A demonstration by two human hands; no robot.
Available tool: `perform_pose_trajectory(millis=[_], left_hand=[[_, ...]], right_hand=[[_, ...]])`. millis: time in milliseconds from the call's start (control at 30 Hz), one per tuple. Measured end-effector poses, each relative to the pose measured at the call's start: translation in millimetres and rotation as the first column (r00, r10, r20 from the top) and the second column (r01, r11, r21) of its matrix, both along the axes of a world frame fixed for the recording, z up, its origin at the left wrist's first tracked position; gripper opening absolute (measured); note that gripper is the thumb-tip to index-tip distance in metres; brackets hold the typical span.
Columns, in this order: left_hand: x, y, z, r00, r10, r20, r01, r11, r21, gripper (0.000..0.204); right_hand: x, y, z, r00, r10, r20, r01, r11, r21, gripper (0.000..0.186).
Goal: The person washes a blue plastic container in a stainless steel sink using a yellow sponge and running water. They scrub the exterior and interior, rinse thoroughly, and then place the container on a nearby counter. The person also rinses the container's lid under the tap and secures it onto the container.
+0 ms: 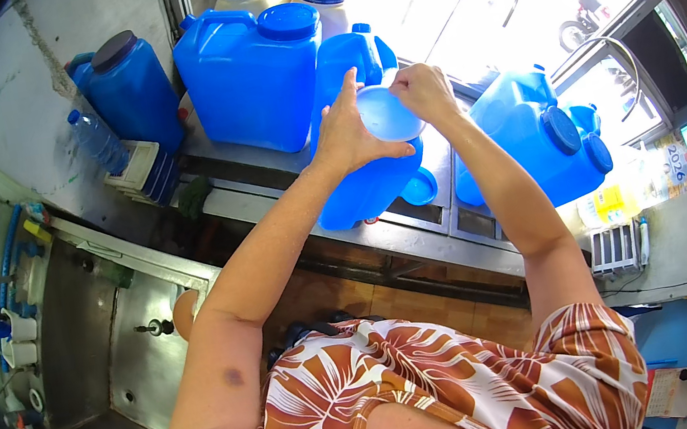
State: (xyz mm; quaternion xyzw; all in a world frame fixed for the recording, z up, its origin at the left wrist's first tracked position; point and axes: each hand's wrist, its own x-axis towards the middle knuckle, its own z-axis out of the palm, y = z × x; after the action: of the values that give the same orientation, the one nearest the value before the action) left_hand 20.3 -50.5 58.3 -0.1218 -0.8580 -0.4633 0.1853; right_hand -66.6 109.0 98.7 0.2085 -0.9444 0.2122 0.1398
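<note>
A large blue plastic jug (377, 183) stands before me on the metal counter. Over its mouth sits a pale, translucent round cover (388, 115); whether it is film or a stiff lid I cannot tell. My left hand (345, 133) curves round the cover's left side, with thumb and forefinger spread along its edge. At the cover's upper right edge, my right hand (425, 95) pinches it with curled fingers. A blue screw cap (420, 187) lies beside the jug, below my right wrist.
More blue jugs (246, 80) and cream ones (322, 2) crowd the counter behind and left. Several blue jugs (515, 143) lie tilted at right. A water bottle (100, 145) stands on stacked crates (144, 178). A metal sink (145, 341) is at lower left.
</note>
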Motion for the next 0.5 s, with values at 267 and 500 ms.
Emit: perform_pose_trajectory(millis=[267, 500], left_hand=[[-6.4, 3.5, 4.8, 0.997, 0.057, 0.045, -0.053, 0.995, -0.086, 0.142], [-6.1, -6.4, 1.6, 0.995, -0.045, 0.09, 0.037, 0.995, 0.09, 0.136]], right_hand=[[1.6, 0.0, -19.1, 0.998, -0.022, -0.063, 0.011, 0.985, -0.174, 0.011], [10.0, -10.6, -25.3, 0.996, 0.022, 0.086, 0.016, 0.907, -0.422, 0.013]])
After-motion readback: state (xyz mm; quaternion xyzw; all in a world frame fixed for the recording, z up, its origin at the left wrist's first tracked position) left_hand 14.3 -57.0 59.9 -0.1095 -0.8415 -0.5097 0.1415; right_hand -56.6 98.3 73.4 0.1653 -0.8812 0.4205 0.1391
